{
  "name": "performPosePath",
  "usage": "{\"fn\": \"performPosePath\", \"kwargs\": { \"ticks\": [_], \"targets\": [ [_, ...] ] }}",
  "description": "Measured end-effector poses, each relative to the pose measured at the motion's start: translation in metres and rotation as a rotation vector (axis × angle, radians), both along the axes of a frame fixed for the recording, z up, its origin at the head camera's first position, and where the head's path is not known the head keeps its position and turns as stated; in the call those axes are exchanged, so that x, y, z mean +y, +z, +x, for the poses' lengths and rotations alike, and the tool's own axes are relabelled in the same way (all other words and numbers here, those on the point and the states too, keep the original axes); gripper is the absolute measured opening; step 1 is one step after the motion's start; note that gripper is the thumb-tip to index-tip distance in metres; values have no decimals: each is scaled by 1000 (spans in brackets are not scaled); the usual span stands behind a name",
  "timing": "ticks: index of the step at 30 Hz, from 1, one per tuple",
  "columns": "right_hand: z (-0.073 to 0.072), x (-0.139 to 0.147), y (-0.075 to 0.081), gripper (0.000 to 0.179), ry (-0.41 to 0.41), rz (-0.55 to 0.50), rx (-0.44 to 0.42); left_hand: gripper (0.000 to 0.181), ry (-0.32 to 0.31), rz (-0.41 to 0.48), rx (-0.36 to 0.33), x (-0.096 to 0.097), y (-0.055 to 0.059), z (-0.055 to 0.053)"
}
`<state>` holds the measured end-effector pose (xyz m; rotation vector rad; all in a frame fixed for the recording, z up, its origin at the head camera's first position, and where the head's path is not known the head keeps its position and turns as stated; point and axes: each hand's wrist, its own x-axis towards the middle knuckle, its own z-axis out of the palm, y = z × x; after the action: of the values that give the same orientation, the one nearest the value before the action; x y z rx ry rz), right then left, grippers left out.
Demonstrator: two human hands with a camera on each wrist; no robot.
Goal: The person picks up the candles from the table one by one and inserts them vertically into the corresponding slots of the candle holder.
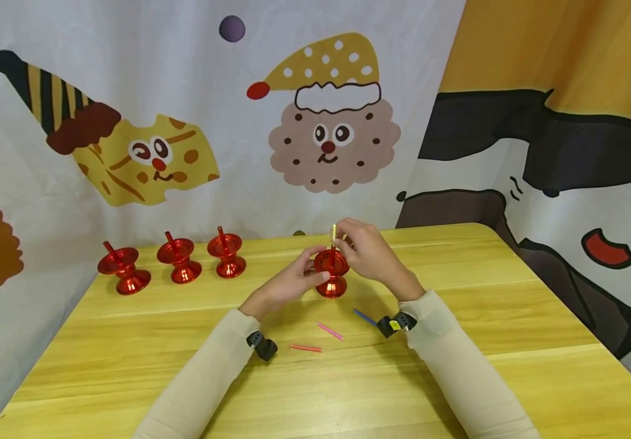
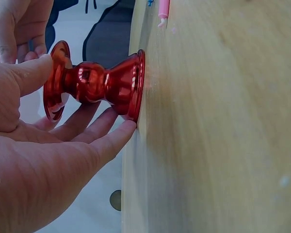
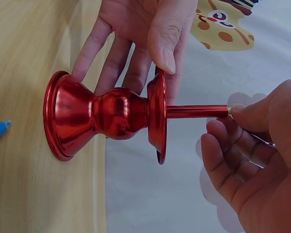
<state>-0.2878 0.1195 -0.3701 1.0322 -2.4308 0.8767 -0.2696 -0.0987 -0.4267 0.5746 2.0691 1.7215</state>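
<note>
Red holder (image 1: 331, 288) is standing upright on the table (image 1: 540, 305). Left hand (image 1: 291, 279) is clasping it, thumb at the dish (image 3: 157, 128), presumably steadying it. Right hand (image 1: 369, 249) is pinching a yellow candle (image 1: 334, 232) at the mouth of the holder's tube (image 3: 196, 111), likely lining the two up. Blue candle (image 1: 365, 316), pink candle (image 1: 329, 331) and coral candle (image 1: 306, 349) are lying in front of the holder; three matching holders (image 1: 186, 272) are standing to its left.

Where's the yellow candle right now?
Head view, just right of centre: the yellow candle is upright in the right hand's grip, atop the tube of the rightmost red holder.
</note>
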Motion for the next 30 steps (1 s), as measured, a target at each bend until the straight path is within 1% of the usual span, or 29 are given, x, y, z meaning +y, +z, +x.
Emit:
{"fn": "performPosePath", "kwargs": {
  "ticks": [4,12,20,23,26,30],
  "targets": [
    [0,0,1,12,0,-1,-4,71,4,4,5,0,1,1],
    [2,1,1,11,-2,-1,-24,70,2,6,6,0,0,0],
    [1,3,0,10,-17,-39,-81,72,-5,0,2,0,0,1],
    [1,3,0,7,-17,-59,-99,72,-5,-3,-6,0,0,1],
    [1,2,0,5,-17,-100,-108,72,-3,-5,-8,-1,1,1],
    [0,1,0,5,-26,-167,-80,72,-3,0,-6,-1,1,1]
  ]
}}
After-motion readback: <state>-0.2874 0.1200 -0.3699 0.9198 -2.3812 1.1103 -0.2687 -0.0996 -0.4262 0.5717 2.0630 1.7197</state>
